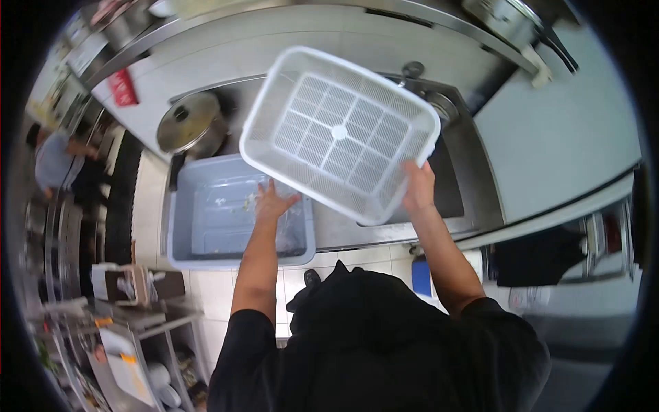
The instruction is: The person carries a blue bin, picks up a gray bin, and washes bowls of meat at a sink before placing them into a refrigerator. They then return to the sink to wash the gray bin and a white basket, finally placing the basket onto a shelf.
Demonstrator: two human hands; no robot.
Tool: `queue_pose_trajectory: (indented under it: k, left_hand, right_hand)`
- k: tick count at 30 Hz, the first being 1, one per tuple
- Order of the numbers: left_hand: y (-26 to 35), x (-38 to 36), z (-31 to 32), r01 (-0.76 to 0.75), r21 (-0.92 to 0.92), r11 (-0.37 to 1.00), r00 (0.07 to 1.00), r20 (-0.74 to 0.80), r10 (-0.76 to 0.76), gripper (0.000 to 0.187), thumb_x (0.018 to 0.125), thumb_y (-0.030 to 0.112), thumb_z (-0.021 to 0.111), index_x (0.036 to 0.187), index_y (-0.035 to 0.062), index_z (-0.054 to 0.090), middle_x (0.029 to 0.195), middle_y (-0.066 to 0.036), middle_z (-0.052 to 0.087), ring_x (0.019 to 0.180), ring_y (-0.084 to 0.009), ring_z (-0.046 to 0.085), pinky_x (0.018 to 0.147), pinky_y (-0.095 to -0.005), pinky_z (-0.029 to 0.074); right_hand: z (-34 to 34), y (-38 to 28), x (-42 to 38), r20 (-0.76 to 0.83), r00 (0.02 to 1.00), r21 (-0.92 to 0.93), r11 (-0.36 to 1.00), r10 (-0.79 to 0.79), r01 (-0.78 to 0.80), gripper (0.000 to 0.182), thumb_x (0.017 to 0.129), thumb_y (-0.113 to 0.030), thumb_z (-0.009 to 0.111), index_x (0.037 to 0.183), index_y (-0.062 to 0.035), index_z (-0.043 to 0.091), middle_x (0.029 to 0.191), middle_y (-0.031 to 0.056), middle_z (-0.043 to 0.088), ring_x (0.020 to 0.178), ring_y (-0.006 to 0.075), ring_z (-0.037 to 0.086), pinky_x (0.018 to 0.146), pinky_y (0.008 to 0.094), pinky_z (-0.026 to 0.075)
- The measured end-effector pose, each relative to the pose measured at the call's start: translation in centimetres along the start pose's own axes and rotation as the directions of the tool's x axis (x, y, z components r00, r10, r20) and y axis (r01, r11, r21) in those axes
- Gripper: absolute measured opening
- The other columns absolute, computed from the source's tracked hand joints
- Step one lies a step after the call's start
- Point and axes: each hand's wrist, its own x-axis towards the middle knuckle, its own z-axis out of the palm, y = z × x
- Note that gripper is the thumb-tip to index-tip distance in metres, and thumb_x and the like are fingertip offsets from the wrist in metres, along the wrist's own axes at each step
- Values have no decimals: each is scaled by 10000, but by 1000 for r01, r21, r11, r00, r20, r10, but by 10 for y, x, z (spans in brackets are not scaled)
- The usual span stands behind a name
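A white perforated plastic basket (340, 132) is held up, tilted, over the steel sink counter (329, 237). My right hand (419, 187) grips its near right rim. Over the grey plastic tub (185, 213) is my left hand (274, 203), fingers spread and holding nothing, just beside the basket's lower left edge. Small pale scraps (248, 202) lie on the tub's bottom, which looks wet. The sink basin (446, 182) is partly hidden behind the basket.
A lidded steel pot (192, 125) stands behind the tub. The tap (413, 70) is at the sink's back. A shelf with pots (504, 20) runs overhead. Another person (58, 161) stands at far left. A wire rack (161, 329) is at lower left.
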Motion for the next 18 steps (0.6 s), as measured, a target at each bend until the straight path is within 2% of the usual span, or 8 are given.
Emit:
queue_pose_trajectory:
  k: [1, 2, 5, 8, 11, 14, 17, 18]
  left_hand:
    - [8, -8, -8, 10, 46, 999, 999, 52, -13, 1071, 712, 591, 793, 1569, 193, 288, 1611, -259, 201, 1432, -451, 332, 1136, -463, 383]
    - [11, -11, -9, 31, 90, 995, 994, 99, -40, 1006, 732, 559, 789, 1554, 198, 335, 1602, -255, 231, 1413, -455, 365, 1120, -466, 404]
    - [-6, 2, 13, -38, 107, 994, 998, 58, 32, 777, 777, 429, 763, 1452, 179, 469, 1558, -246, 321, 1297, -459, 499, 1043, -472, 470]
    - [-33, 19, 25, -10, 15, 1000, 999, 50, 10, 650, 789, 344, 738, 1371, 149, 522, 1443, -261, 476, 1210, -443, 572, 992, -476, 499]
    - [-65, 36, 27, -62, -62, 996, 974, -221, 47, 595, 796, 298, 727, 1335, 129, 541, 1298, -255, 603, 1179, -415, 602, 988, -463, 498]
    - [-47, 0, -44, 74, -317, 945, 977, -169, -133, 615, 791, 276, 722, 1355, 114, 536, 1211, -252, 655, 1195, -405, 593, 1001, -456, 489]
    - [-69, -13, -61, 70, -329, 942, 991, -86, -104, 633, 789, 262, 719, 1371, 103, 527, 1235, -259, 644, 1198, -397, 595, 1012, -443, 483]
    - [-76, -22, -64, 41, -279, 959, 999, 24, -36, 656, 782, 283, 727, 1378, 101, 522, 1238, -259, 642, 1201, -393, 595, 1019, -438, 479]
  right_hand:
    - [-25, 4, -7, -38, 997, 40, 997, 67, -66, 368, 837, -33, 607, 1201, 19, 584, 1107, 110, 645, 1013, 230, 621, 878, 377, 493]
    - [-59, 12, -10, -83, 994, 52, 997, 64, -60, 371, 840, -54, 605, 1203, 20, 583, 1093, 113, 642, 1006, 249, 625, 872, 392, 499]
    - [-131, 3, -30, -285, 946, 22, 988, 154, -154, 429, 819, -90, 594, 1241, -25, 556, 1092, 115, 629, 1019, 282, 615, 927, 442, 504]
    - [-204, 30, -15, -428, 876, 48, 974, 220, -221, 362, 799, -80, 608, 1155, -16, 590, 1048, 113, 624, 982, 276, 617, 883, 450, 515]
    - [-209, 59, 11, -531, 822, 84, 979, 204, -188, 285, 799, -91, 624, 1072, -11, 613, 977, 111, 612, 928, 256, 608, 847, 438, 519]
    - [-207, 127, 73, -574, 811, 82, 993, 114, -81, 290, 817, -140, 662, 1073, -14, 609, 964, 111, 582, 906, 234, 583, 831, 407, 514]
    - [-189, 169, 117, -474, 830, 59, 951, 294, -303, 320, 842, -223, 713, 1096, -56, 614, 958, 93, 559, 947, 232, 560, 854, 400, 519]
    - [-184, 187, 128, -434, 830, 69, 932, 350, -357, 338, 845, -254, 723, 1103, -64, 615, 943, 87, 557, 934, 239, 566, 848, 404, 527]
